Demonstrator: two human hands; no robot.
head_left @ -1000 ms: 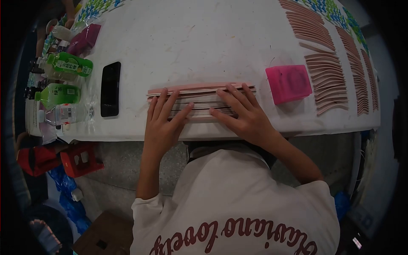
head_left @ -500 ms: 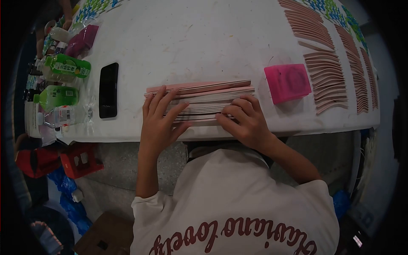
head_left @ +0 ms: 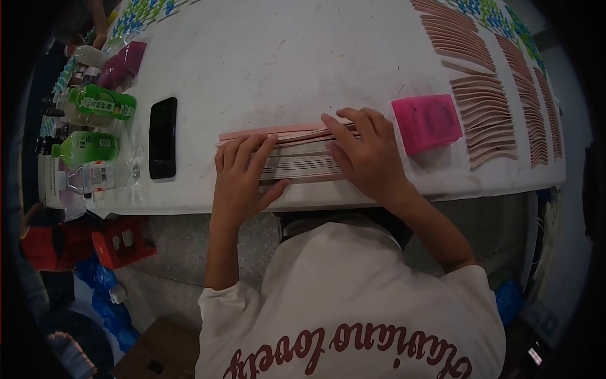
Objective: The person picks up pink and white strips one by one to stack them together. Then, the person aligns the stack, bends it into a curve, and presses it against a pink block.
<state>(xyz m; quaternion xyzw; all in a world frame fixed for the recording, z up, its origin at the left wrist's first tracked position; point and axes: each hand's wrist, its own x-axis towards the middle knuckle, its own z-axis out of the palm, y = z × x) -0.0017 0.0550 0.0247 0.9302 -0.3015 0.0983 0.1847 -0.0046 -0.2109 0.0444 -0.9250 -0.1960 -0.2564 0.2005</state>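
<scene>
A bundle of thin pink and white strips (head_left: 300, 165) lies lengthwise along the near edge of the table. My left hand (head_left: 241, 169) rests over its left end, fingers on top and thumb apart near the front edge. Over the right end is my right hand (head_left: 369, 148), its fingers bent across the far strips and its thumb on the bundle. One pink strip (head_left: 243, 133) lies along the bundle's far side. A bright pink block (head_left: 427, 124) with a dark smudged top stands just right of my right hand.
On the left lie a black phone (head_left: 163, 138), green bottles (head_left: 95, 148) and a clear bottle (head_left: 101, 176). Rows of curved pink strips (head_left: 485, 120) cover the right side. Red stools (head_left: 123, 242) stand below the table. Part of a person's arm (head_left: 98, 19) shows at the upper left.
My right hand has moved up to the bundle's far edge, its fingers now over the far strips. My left hand has shifted slightly down and right.
</scene>
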